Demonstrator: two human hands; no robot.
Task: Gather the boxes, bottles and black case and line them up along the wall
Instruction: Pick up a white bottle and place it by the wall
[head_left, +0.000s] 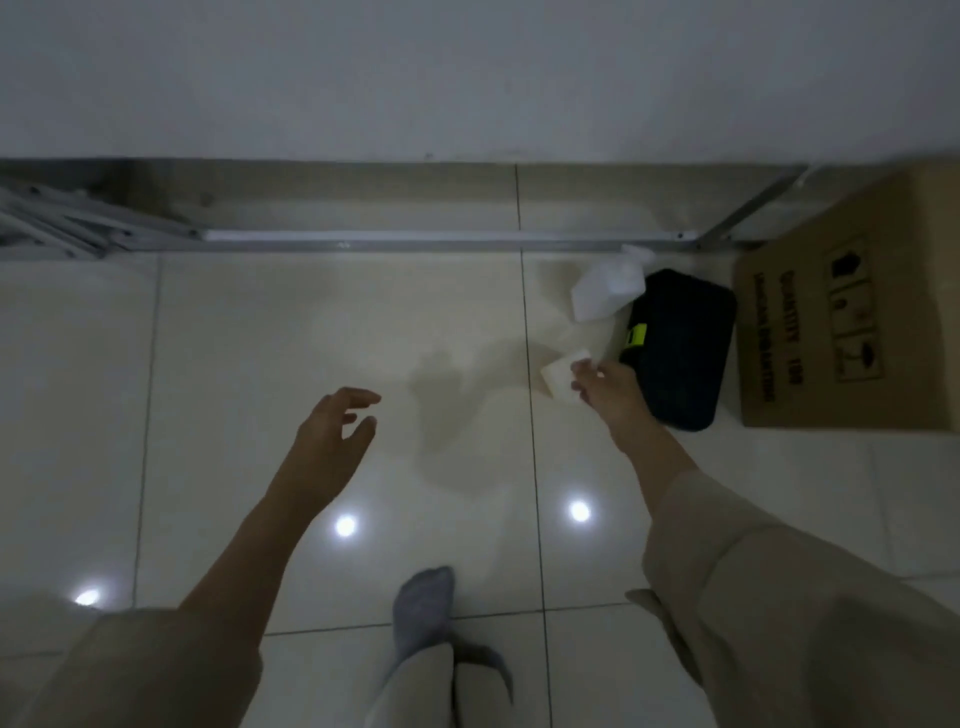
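A black case with a yellow-green latch lies on the tiled floor at the right, beside a large cardboard box. A white plastic bottle leans at the case's far left corner, near the metal rail. My right hand reaches just left of the case, its fingers closed on a small white box held just above the floor. My left hand hovers over the bare tiles at the centre left, fingers spread, holding nothing.
A metal frame rail runs along the floor in front of the white wall. Folded metal bars lie at the far left. My socked foot stands at the bottom centre. Ceiling lights reflect on the glossy tiles.
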